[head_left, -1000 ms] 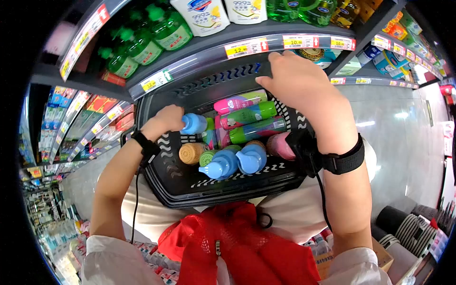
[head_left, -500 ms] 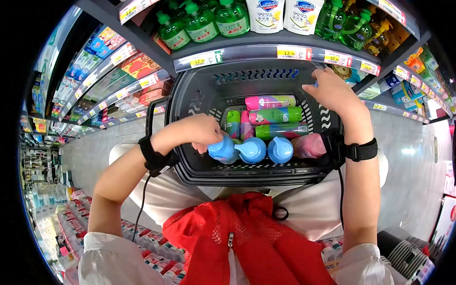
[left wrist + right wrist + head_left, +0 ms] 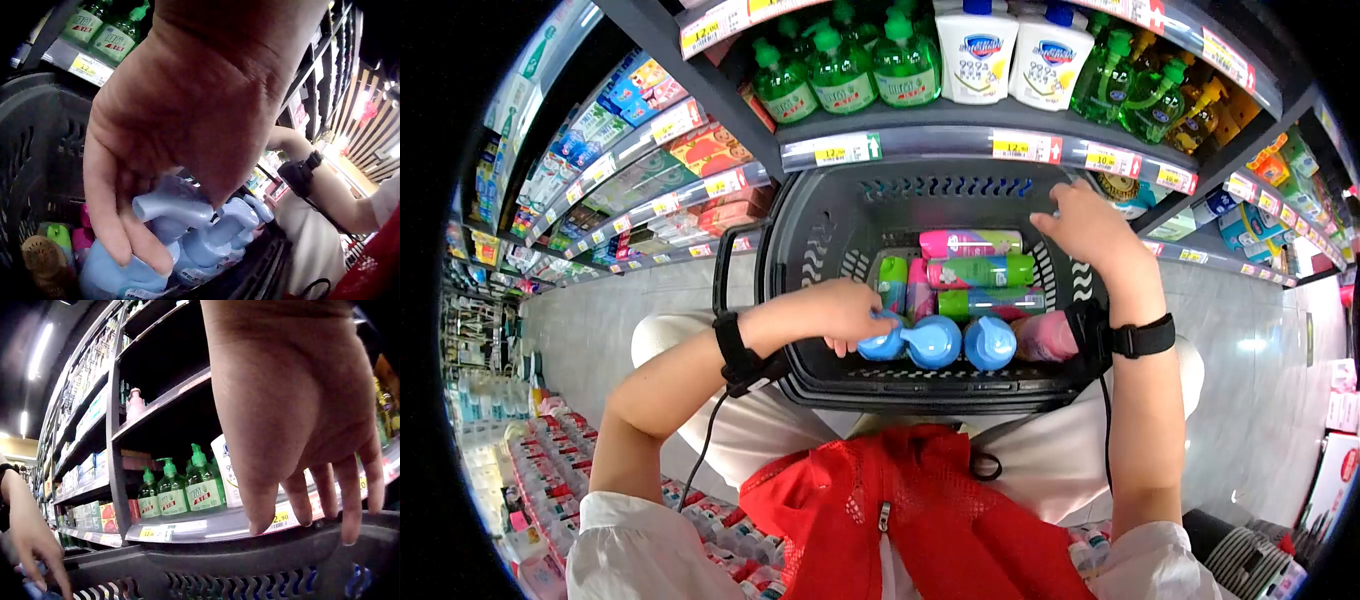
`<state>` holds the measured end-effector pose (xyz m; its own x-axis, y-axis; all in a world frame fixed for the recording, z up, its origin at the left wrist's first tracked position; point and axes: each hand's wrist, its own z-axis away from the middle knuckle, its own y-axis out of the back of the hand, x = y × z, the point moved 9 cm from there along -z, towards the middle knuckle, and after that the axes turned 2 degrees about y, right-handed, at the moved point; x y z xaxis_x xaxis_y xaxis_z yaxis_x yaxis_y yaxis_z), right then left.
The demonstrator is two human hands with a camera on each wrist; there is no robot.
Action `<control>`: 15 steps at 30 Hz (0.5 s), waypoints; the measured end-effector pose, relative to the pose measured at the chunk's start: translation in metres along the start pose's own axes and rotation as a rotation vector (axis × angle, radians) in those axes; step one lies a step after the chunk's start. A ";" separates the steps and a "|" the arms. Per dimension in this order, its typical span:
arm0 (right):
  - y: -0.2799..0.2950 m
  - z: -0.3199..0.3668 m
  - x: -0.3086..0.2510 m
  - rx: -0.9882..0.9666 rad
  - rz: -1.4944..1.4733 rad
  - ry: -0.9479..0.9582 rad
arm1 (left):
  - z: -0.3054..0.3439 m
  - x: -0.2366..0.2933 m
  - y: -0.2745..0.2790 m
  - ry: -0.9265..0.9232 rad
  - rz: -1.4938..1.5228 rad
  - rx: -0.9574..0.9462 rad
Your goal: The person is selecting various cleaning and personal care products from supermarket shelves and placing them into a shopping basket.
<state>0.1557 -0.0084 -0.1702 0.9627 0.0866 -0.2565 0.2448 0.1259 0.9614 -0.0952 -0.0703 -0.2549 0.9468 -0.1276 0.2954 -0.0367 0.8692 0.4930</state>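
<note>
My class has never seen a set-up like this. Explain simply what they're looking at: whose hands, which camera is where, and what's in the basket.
There is no machine here: these are a person's own bare hands, with a black band on each wrist. One picture comes from a camera on the head, looking forward and down; the other two come from cameras on the wrists, each watching that hand. A black basket sits in front of a shop shelf. Inside are blue pump bottles, a pink bottle and several pink and green cylinders. The left hand holds the leftmost blue bottle. The right hand appears to hold nothing; it is near the basket's far rim.
</note>
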 end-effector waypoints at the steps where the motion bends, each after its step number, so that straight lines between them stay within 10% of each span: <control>1: -0.007 -0.005 0.005 -0.016 -0.007 0.006 | -0.002 -0.001 0.000 -0.002 -0.006 0.018; 15: -0.009 0.004 0.007 -0.044 -0.008 -0.067 | 0.010 -0.002 -0.034 -0.214 0.102 -0.273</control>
<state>0.1611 -0.0131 -0.1802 0.9667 0.0192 -0.2553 0.2485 0.1702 0.9536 -0.0990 -0.1047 -0.2639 0.8532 -0.1051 0.5108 -0.0137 0.9746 0.2234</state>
